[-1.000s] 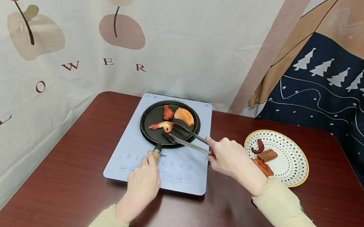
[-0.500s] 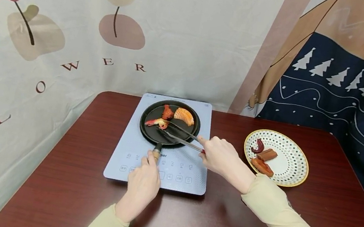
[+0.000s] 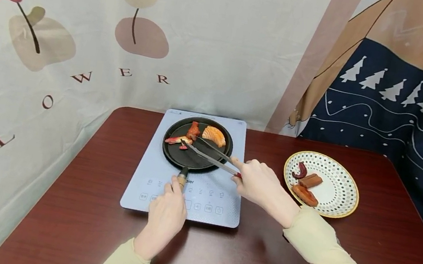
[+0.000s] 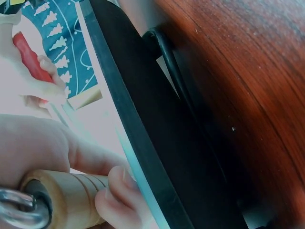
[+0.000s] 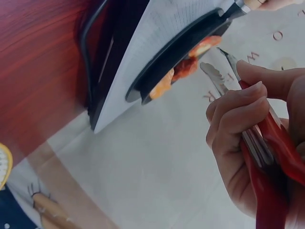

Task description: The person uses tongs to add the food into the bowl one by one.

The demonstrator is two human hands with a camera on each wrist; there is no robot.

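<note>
My left hand (image 3: 167, 212) grips the wooden handle (image 4: 71, 191) of a black frying pan (image 3: 180, 160), with fingers curled round it. My right hand (image 3: 259, 181) holds metal tongs (image 3: 213, 161) by their red handles (image 5: 279, 148). In the right wrist view the tong tips stand apart, with nothing between them. In the head view they reach over the pan beside a shrimp (image 3: 175, 139) at its left. A reddish-brown drumstick-like piece (image 3: 193, 128) lies just behind the shrimp. An orange salmon piece (image 3: 214, 135) sits at the pan's back right.
The pan stands on a pale blue induction cooker (image 3: 227, 193) on a dark red wooden table (image 3: 77, 203). At right, a dotted, yellow-rimmed plate (image 3: 338, 187) bears a sausage piece (image 3: 311, 180), a browned wing-like piece (image 3: 303, 195) and a dark red curled piece (image 3: 301, 170).
The shrimp has shifted left in the pan, and the drumstick-like piece has tilted slightly. My right hand and the tongs have moved left overall. My left hand stays on the handle.
</note>
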